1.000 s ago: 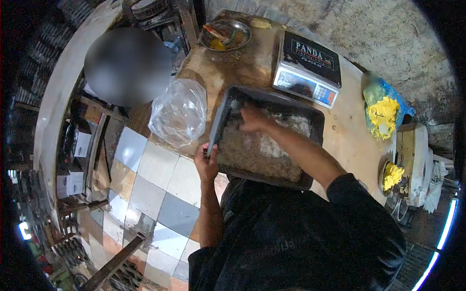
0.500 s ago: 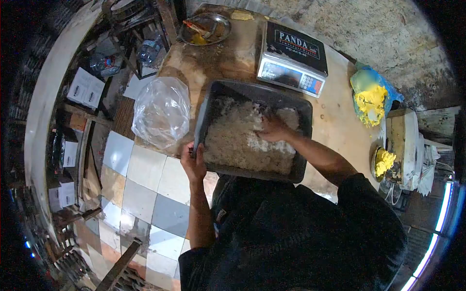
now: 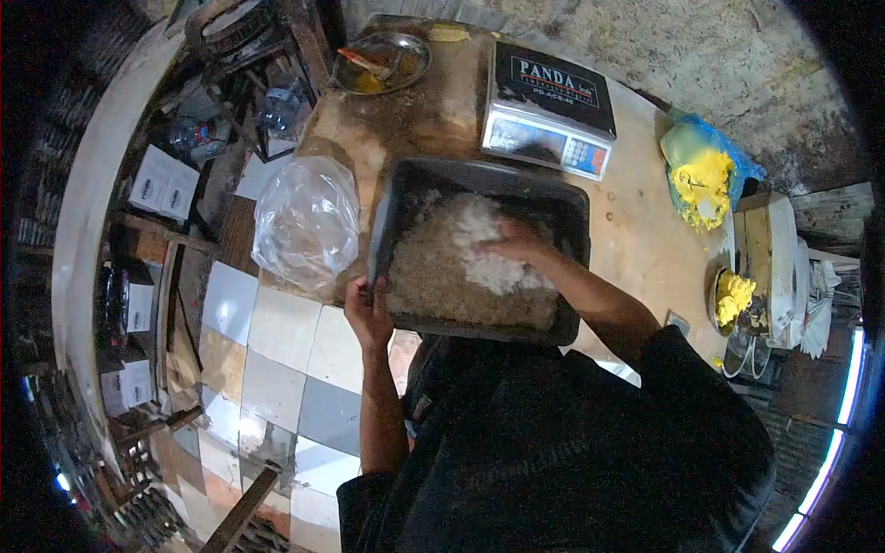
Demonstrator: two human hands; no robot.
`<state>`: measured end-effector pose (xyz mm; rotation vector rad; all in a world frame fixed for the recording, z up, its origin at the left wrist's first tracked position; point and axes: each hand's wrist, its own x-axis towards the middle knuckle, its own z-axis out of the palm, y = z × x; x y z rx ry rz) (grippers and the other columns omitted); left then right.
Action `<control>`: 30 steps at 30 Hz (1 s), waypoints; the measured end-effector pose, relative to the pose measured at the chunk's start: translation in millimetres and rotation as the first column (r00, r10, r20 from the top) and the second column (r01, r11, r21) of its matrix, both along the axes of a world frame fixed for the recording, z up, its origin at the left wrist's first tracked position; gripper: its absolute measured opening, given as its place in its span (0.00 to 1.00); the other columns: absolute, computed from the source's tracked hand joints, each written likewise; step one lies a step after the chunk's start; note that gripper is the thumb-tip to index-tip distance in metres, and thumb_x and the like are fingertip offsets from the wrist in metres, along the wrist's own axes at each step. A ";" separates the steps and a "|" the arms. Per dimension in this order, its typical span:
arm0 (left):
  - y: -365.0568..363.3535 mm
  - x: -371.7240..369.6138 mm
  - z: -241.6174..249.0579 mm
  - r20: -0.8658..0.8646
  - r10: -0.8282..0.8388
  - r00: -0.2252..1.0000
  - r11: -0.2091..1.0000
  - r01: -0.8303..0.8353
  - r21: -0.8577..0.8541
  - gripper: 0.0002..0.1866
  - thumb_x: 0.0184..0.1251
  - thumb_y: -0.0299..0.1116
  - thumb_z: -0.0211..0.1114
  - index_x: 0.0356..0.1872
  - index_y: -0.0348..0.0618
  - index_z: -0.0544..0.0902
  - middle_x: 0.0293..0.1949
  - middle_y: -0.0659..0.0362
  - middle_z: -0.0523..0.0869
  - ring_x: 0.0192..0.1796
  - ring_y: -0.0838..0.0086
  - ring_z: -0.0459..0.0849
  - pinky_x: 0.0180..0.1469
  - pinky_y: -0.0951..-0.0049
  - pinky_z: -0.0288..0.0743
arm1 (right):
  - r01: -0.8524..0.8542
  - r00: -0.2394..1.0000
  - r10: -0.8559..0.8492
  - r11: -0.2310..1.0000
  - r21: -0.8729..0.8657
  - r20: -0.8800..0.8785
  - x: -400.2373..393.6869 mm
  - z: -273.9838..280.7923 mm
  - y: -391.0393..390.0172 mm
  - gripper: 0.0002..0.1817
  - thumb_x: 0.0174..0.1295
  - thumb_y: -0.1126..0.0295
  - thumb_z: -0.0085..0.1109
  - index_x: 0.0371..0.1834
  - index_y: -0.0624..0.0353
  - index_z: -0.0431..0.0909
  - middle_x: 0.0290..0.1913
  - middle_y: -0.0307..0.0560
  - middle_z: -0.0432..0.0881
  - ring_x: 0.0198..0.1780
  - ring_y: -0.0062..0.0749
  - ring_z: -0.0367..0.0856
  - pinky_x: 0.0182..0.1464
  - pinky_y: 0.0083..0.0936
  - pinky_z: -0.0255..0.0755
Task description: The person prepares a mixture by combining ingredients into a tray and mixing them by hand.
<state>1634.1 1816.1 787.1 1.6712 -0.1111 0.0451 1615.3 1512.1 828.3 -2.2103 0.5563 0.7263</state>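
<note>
A dark rectangular tub holds a loose, crumbly brownish-grey material with a whiter patch in its middle and right part. My left hand grips the tub's left wall near the front corner, fingers curled over the rim. Down in the whitish part of the material lies my right hand, its fingers stretched leftward and slightly apart; the tips are partly hidden in the crumbs. Left of the tub, close to my left hand, sits a clear plastic bag.
Behind the tub stands a digital scale. A metal plate with yellow residue and a utensil is at the back left. On the right are a blue bag with a yellow mass and a bowl of yellow stuff. Tiled floor lies front left.
My right hand has shifted slightly through the material. The whitish patch has spread wider around it, and the back right of the tub shows more dark bottom. My left hand keeps its grip.
</note>
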 end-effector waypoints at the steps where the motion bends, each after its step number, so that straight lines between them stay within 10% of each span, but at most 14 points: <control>1: 0.5 0.1 2.3 0.044 -0.016 0.999 0.999 0.014 0.040 0.09 0.65 0.32 0.62 0.36 0.36 0.77 0.28 0.62 0.78 0.31 0.80 0.73 0.35 0.78 0.68 | 0.000 1.000 0.000 1.000 -0.002 -0.006 -6.8 14.0 3.5 0.59 0.45 0.39 0.66 0.70 0.67 0.47 0.70 0.64 0.53 0.71 0.50 0.54 0.70 0.36 0.52; 4: 0.0 0.0 -3.0 0.004 0.020 1.000 1.000 -0.020 0.011 0.08 0.65 0.32 0.62 0.36 0.36 0.77 0.27 0.62 0.78 0.30 0.80 0.72 0.34 0.78 0.67 | -0.268 0.933 0.187 0.931 0.249 0.307 -39.3 30.3 11.8 0.61 0.44 0.41 0.69 0.72 0.63 0.42 0.72 0.62 0.49 0.73 0.54 0.44 0.72 0.39 0.46; 6: 1.5 3.0 -8.3 0.036 0.037 0.999 0.999 -0.039 0.035 0.08 0.65 0.31 0.62 0.36 0.36 0.77 0.28 0.62 0.78 0.31 0.80 0.72 0.35 0.78 0.68 | -0.801 0.470 0.881 0.403 -0.442 -0.049 -64.1 32.1 -5.3 0.58 0.44 0.47 0.70 0.73 0.60 0.44 0.70 0.63 0.53 0.73 0.56 0.42 0.73 0.42 0.44; 9: 2.3 1.2 -7.9 0.019 0.013 1.000 0.999 -0.014 0.048 0.07 0.65 0.32 0.62 0.36 0.38 0.77 0.28 0.64 0.77 0.31 0.81 0.72 0.36 0.78 0.67 | -0.786 0.324 0.939 0.199 -0.586 -0.116 -66.8 -0.5 -45.3 0.39 0.54 0.63 0.62 0.69 0.60 0.56 0.63 0.61 0.63 0.66 0.60 0.57 0.67 0.45 0.57; 12: 4.6 -0.1 -5.4 -0.054 -0.015 0.998 0.999 0.017 0.036 0.07 0.65 0.32 0.63 0.37 0.39 0.77 0.28 0.65 0.77 0.31 0.81 0.72 0.36 0.79 0.67 | -0.745 0.620 0.730 0.434 -0.506 -0.286 -15.3 12.7 -41.3 0.38 0.56 0.66 0.60 0.69 0.57 0.55 0.59 0.62 0.66 0.65 0.58 0.60 0.68 0.43 0.56; 13: 4.9 0.4 -3.8 -0.079 -0.016 0.997 0.999 0.019 0.037 0.08 0.65 0.33 0.63 0.37 0.39 0.77 0.28 0.65 0.77 0.31 0.81 0.72 0.36 0.78 0.67 | -0.602 0.787 0.613 0.741 -0.297 -0.068 -4.5 26.0 -34.2 0.38 0.54 0.65 0.61 0.69 0.58 0.56 0.60 0.64 0.65 0.65 0.57 0.60 0.68 0.44 0.55; 15: 2.8 1.5 -1.0 -0.033 0.016 0.999 0.998 -0.013 0.065 0.07 0.65 0.32 0.63 0.36 0.39 0.78 0.27 0.63 0.77 0.31 0.80 0.73 0.35 0.77 0.68 | -0.413 0.907 0.412 0.911 -0.009 0.083 -0.2 10.6 -31.8 0.39 0.53 0.63 0.62 0.68 0.60 0.57 0.61 0.66 0.64 0.66 0.56 0.59 0.68 0.44 0.54; 18: 1.5 1.6 -5.9 0.012 0.041 0.999 0.997 -0.042 0.061 0.07 0.64 0.31 0.63 0.35 0.38 0.78 0.27 0.61 0.77 0.30 0.79 0.73 0.35 0.76 0.69 | -0.619 0.711 0.591 0.783 -0.060 0.382 -28.1 -39.3 -26.5 0.43 0.50 0.57 0.64 0.68 0.62 0.56 0.63 0.67 0.62 0.67 0.53 0.59 0.69 0.40 0.55; 21: 3.1 5.1 -4.5 -0.012 0.029 1.000 0.997 -0.028 0.074 0.07 0.63 0.31 0.64 0.34 0.38 0.78 0.27 0.60 0.78 0.30 0.78 0.74 0.35 0.75 0.69 | -0.792 0.524 0.823 0.565 -0.232 0.218 -36.1 -11.9 -37.2 0.46 0.45 0.59 0.69 0.66 0.61 0.57 0.63 0.61 0.63 0.66 0.52 0.60 0.67 0.42 0.57; 24: 2.0 8.4 1.4 -0.001 0.003 1.000 0.983 -0.003 0.184 0.06 0.62 0.29 0.64 0.34 0.38 0.78 0.27 0.59 0.78 0.29 0.76 0.75 0.34 0.75 0.70 | -0.937 0.266 0.886 0.146 -0.316 -0.379 -20.6 -29.5 -66.3 0.51 0.43 0.58 0.70 0.69 0.61 0.52 0.67 0.61 0.58 0.68 0.53 0.57 0.69 0.42 0.54; 26: -1.4 8.9 -1.1 -0.032 0.028 0.999 0.990 -0.024 0.142 0.06 0.62 0.28 0.64 0.35 0.37 0.78 0.27 0.59 0.78 0.29 0.75 0.76 0.34 0.75 0.70 | -0.616 0.764 0.637 0.768 -0.174 0.102 -5.0 -1.6 -56.2 0.52 0.42 0.57 0.70 0.71 0.60 0.50 0.70 0.61 0.52 0.71 0.52 0.52 0.70 0.42 0.52; 30: -0.5 12.7 -19.0 0.003 0.016 1.000 0.999 -0.017 0.046 0.06 0.59 0.28 0.65 0.34 0.38 0.80 0.28 0.56 0.79 0.30 0.70 0.79 0.35 0.72 0.71 | -0.450 0.878 0.340 0.828 0.335 0.338 -11.4 -26.1 -1.1 0.53 0.42 0.57 0.71 0.71 0.59 0.52 0.71 0.62 0.50 0.72 0.51 0.50 0.70 0.43 0.52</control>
